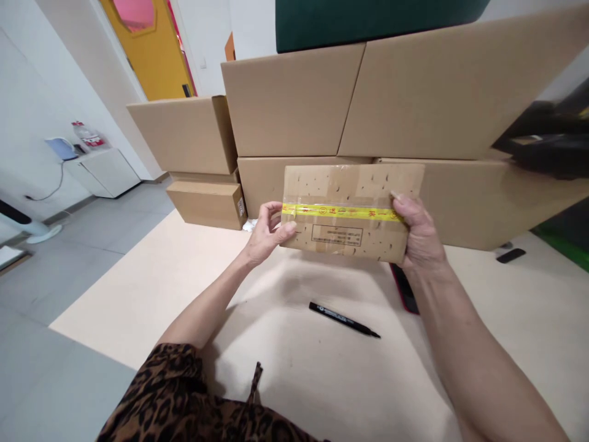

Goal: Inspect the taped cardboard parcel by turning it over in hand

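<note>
I hold a small brown cardboard box [347, 209] above the pale table [151, 288], tilted so its top faces me. A strip of yellow tape with red print runs across it, and a printed label sits below the tape. My left hand [267, 232] grips the box's left end with the thumb on its front. My right hand [418, 230] grips the right end, fingers curled over the edge. A black marker pen [344, 319] lies on the table just below the box.
Large cardboard boxes [294, 101] are stacked at the table's far side, with smaller ones [207, 202] to their left. A dark phone [405, 291] lies under my right wrist. Another small black object [510, 255] lies at far right. A white cabinet [103, 170] stands by the wall.
</note>
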A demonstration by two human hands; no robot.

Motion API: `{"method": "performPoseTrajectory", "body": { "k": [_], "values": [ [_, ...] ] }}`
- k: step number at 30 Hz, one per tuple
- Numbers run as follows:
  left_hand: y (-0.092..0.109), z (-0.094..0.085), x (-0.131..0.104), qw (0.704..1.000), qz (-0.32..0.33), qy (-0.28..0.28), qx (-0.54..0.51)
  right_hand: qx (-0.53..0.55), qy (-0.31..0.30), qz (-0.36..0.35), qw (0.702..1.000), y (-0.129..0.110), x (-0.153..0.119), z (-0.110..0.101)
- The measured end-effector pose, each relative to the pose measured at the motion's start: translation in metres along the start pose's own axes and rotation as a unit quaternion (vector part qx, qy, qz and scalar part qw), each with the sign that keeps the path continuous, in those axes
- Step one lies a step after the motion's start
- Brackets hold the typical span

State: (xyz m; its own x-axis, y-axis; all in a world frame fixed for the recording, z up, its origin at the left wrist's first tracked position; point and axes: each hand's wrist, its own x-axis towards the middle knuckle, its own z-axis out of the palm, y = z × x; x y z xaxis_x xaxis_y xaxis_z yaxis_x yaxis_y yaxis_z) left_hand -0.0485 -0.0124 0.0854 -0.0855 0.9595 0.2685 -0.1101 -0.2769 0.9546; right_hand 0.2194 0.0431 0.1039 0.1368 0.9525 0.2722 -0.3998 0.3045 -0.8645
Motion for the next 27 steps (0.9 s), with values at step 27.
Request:
{"method": "performPoseTrajectory", "body": {
  "k": [27],
  "values": [
    [-0.003, -0.004, 0.001, 0.996, 0.065, 0.038, 0.053, -0.022, 0.038, 0.022, 0.999, -0.015, -0.007, 0.010]
  ]
}}
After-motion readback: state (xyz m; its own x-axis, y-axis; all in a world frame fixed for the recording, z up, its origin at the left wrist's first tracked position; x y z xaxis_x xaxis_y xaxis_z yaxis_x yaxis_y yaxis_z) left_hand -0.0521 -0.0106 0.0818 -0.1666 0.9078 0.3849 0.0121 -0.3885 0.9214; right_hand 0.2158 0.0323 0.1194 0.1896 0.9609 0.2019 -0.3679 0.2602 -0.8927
